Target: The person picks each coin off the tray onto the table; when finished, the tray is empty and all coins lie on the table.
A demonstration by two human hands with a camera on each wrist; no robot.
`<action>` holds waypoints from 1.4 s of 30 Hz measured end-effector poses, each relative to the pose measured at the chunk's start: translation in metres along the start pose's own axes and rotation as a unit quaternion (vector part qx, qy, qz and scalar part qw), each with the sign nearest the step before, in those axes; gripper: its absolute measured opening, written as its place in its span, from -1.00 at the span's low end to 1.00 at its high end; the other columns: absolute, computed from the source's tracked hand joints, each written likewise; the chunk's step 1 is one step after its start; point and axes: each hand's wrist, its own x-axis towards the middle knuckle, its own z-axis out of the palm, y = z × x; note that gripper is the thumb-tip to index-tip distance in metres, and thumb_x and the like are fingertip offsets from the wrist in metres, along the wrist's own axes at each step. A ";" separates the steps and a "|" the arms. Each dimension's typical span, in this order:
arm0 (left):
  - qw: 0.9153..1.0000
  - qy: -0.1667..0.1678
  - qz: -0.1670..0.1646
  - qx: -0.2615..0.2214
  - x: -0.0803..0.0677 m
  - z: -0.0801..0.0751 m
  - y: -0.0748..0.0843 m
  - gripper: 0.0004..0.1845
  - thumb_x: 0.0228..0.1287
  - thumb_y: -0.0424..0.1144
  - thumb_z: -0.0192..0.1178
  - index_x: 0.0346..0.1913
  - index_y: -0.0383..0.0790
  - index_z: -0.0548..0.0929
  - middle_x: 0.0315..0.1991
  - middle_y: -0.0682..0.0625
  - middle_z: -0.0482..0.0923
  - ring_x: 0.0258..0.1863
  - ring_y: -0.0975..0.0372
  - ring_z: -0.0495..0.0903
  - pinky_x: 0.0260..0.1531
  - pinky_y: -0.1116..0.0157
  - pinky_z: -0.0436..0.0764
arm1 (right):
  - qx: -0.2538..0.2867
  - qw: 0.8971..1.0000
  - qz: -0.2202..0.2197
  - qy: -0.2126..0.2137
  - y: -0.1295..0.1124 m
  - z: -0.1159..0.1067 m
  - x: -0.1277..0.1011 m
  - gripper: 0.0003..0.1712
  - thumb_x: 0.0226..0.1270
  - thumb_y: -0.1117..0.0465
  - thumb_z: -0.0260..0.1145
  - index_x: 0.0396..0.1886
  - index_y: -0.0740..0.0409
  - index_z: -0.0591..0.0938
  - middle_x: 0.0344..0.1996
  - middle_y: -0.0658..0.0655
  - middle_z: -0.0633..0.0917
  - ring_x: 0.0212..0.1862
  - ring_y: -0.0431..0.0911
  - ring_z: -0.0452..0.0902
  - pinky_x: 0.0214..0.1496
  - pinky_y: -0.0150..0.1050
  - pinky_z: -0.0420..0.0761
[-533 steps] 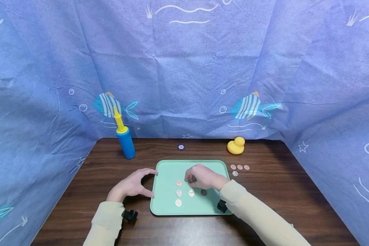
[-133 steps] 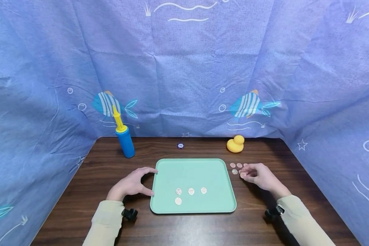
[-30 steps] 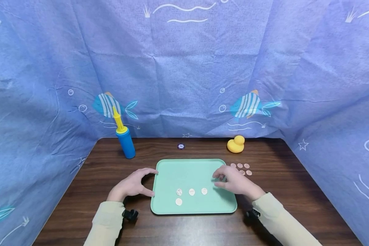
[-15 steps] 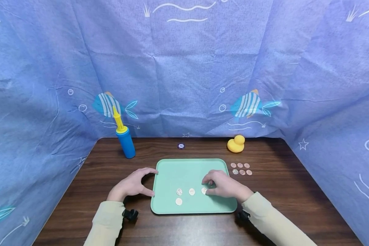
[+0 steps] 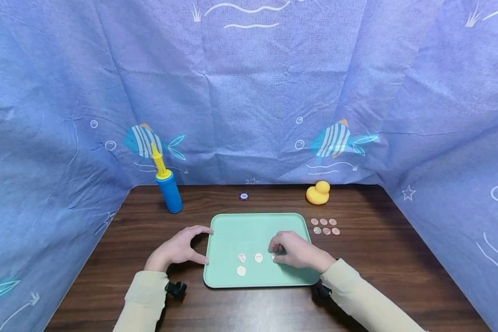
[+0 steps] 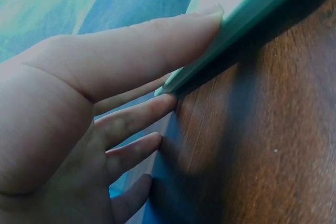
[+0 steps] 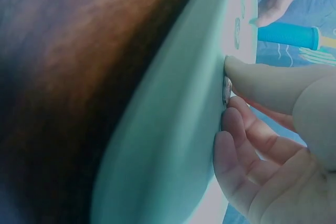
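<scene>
A light-green tray (image 5: 253, 223) lies on the dark wooden table. My left hand (image 5: 181, 249) rests at its left side, with thumb and forefinger spread and their tips against the rim; the left wrist view shows the thumb (image 6: 152, 51) straight along the edge. Over the tray's right half, my right hand (image 5: 295, 251) pinches a silvery coin (image 7: 227, 90) between thumb and fingers, down at the tray's surface. Left of it on the tray lie three more pale coins: a middle one (image 5: 258, 257), a patterned one (image 5: 242, 257) and a plain one (image 5: 241, 271) in front.
Right of the tray, coins lie on the table in two rows of three, mostly coppery, with one silvery coin (image 5: 317, 230) at the front left. Behind stand a yellow rubber duck (image 5: 317, 193) and a blue hand pump (image 5: 170, 193); a poker chip (image 5: 243, 196) lies between them.
My right hand has moved left across the tray and closed on its rightmost coin. Since the earliest frame, coppery coins have left the tray and the group at right has grown. My left hand stays.
</scene>
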 end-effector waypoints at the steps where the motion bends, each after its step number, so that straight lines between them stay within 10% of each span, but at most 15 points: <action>1: 1.000 0.000 -0.001 0.000 0.000 0.000 0.000 -0.12 0.01 0.01 0.68 0.44 -0.04 0.55 0.51 -0.14 0.39 0.52 -0.14 0.28 0.42 -0.27 0.35 | 0.002 1.000 0.001 -0.001 0.000 0.000 0.000 -0.83 0.18 0.36 0.57 -0.26 0.12 0.77 -0.35 -0.06 0.71 -0.27 -0.29 0.58 -0.15 -0.37 0.64; 42: 1.000 -0.002 -0.003 -0.002 -0.001 0.000 0.004 -0.11 0.01 -0.01 0.68 0.44 -0.06 0.54 0.50 -0.16 0.39 0.52 -0.16 0.28 0.42 -0.28 0.34 | -0.011 1.000 0.023 -0.014 -0.006 -0.001 0.001 -0.84 0.27 0.38 0.54 -0.23 0.10 0.74 -0.37 -0.08 0.70 -0.30 -0.32 0.54 -0.17 -0.34 0.63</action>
